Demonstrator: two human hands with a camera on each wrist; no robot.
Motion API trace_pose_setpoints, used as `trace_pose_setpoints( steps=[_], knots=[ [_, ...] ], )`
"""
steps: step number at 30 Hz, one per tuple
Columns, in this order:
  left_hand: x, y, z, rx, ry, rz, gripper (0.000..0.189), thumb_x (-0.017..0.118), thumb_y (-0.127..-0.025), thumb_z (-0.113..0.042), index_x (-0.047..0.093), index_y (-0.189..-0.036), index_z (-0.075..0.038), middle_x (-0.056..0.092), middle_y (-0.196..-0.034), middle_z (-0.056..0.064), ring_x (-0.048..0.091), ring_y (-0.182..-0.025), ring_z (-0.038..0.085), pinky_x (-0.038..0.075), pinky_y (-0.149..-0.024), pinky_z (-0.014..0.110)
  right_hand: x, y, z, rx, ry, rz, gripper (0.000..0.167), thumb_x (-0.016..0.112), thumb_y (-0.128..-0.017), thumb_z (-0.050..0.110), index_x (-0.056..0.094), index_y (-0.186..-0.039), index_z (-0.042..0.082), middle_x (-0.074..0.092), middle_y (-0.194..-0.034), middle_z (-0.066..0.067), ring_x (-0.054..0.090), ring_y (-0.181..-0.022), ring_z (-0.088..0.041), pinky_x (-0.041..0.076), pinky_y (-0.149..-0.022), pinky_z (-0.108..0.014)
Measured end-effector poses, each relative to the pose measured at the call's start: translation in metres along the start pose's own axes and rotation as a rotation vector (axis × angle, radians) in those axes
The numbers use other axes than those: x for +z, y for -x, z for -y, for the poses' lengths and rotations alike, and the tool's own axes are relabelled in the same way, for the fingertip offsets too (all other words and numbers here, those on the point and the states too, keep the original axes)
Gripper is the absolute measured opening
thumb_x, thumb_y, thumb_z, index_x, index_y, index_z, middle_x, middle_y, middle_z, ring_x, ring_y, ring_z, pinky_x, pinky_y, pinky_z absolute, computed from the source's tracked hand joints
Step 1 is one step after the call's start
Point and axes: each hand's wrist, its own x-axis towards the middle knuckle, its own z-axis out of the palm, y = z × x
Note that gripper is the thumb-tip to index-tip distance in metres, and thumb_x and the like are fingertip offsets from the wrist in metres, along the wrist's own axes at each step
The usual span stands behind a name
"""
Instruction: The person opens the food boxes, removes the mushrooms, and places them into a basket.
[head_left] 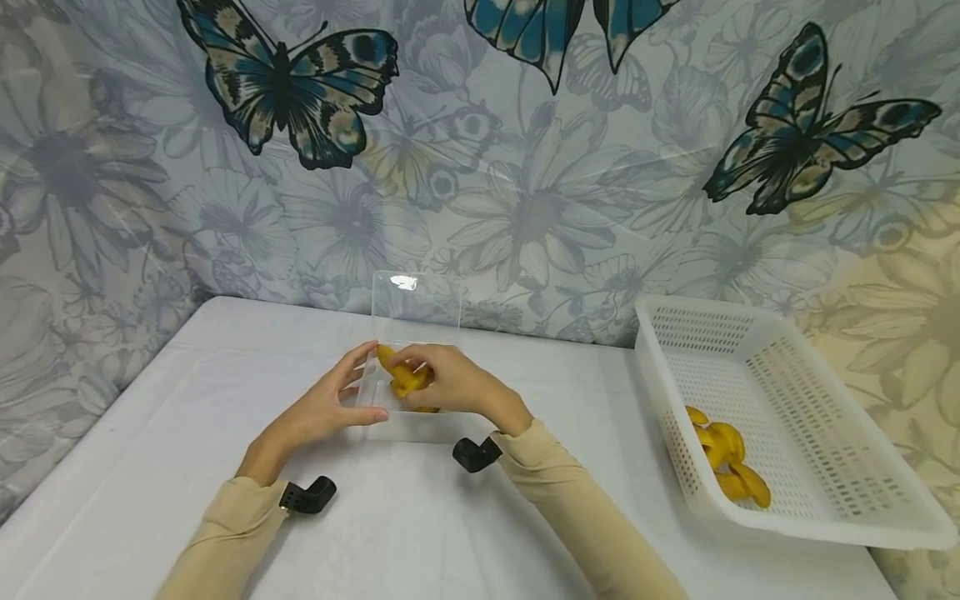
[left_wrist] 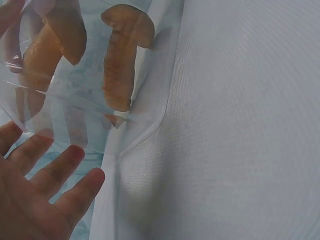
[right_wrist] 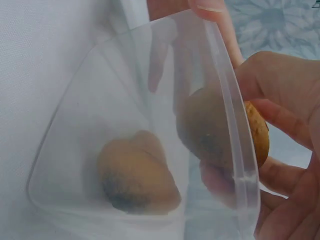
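Observation:
A clear plastic box stands on the table, its transparent lid raised at the back. My left hand holds the box at its left side, fingertips against the outer wall and thumb at the front corner. Reaching over the box from the right, my right hand pinches a yellow-brown mushroom between thumb and fingers. In the right wrist view this mushroom shows partly behind the cloudy wall. Another mushroom lies inside, cap and ridged stem seen through the plastic in the left wrist view.
On the right stands a white perforated basket with several more yellow mushrooms along its left side. A white cloth covers the table. Behind the table hangs a floral backdrop with butterflies.

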Motion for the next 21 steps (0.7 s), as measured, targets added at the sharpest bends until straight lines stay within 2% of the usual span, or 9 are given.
trace_pose_setpoints(
  steps=[4,10,15,21],
  knots=[
    [0.0,0.0,0.0,0.0,0.011,-0.003,0.099,0.08,-0.085,-0.029,0.014,-0.16,-0.023,0.014,-0.166,0.014,0.017,-0.15,0.048,0.025,-0.118,0.065,-0.002,0.005,-0.002,-0.008,-0.05,-0.039,0.047,0.073,-0.084,0.009,0.062,-0.13,0.014,0.066,-0.124,-0.009,0.066,-0.094,-0.017,0.056,-0.08,-0.021],
    [0.001,0.0,0.0,0.006,0.011,-0.004,0.102,0.081,-0.083,-0.031,0.014,-0.16,-0.024,0.017,-0.166,0.01,0.019,-0.15,0.047,0.026,-0.118,0.064,-0.011,0.014,-0.003,-0.048,-0.112,-0.088,0.046,0.075,-0.085,0.009,0.061,-0.128,0.014,0.066,-0.125,-0.007,0.064,-0.11,-0.022,0.056,-0.092,-0.028],
    [0.0,-0.001,0.001,0.014,0.003,-0.005,0.1,0.08,-0.084,-0.03,0.014,-0.159,-0.026,0.016,-0.166,0.013,0.019,-0.149,0.05,0.025,-0.118,0.066,-0.017,0.021,-0.004,-0.082,-0.158,-0.109,0.047,0.074,-0.085,0.006,0.06,-0.13,0.012,0.064,-0.127,-0.009,0.062,-0.115,-0.024,0.056,-0.097,-0.03],
    [0.0,-0.001,0.001,0.024,0.007,-0.003,0.098,0.079,-0.085,-0.028,0.015,-0.159,-0.024,0.016,-0.165,0.016,0.017,-0.148,0.051,0.024,-0.117,0.068,-0.023,0.03,-0.008,-0.068,-0.177,-0.164,0.049,0.073,-0.083,0.005,0.06,-0.131,0.012,0.065,-0.127,-0.007,0.061,-0.117,-0.022,0.055,-0.098,-0.033]
  ],
)
